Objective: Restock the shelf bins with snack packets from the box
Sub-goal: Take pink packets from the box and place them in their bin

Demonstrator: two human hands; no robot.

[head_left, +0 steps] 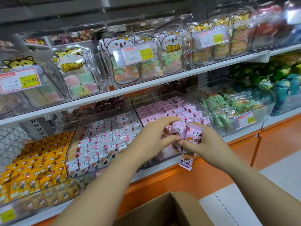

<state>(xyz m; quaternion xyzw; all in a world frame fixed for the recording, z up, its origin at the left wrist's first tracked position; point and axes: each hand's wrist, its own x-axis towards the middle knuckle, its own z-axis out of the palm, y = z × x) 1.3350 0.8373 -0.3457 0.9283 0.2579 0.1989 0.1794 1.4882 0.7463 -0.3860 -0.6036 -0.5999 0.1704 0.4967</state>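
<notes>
A white shelf [146, 86] ran across the frame above an orange base [164, 180] and a pale tiled floor [268, 185] at lower right. Clear bins held rows of yellow packets [32, 162], white packets [105, 137] and, in the pink bin [207, 110], more pink ones. At centre, before that bin, the right hand [207, 141] gripped a bundle of pink packets [194, 132], long axes roughly upright, one hanging downward. The left hand [151, 137] lay spread against the bundle; whether it gripped could not be told. The open box [162, 211] sat at bottom centre.
</notes>
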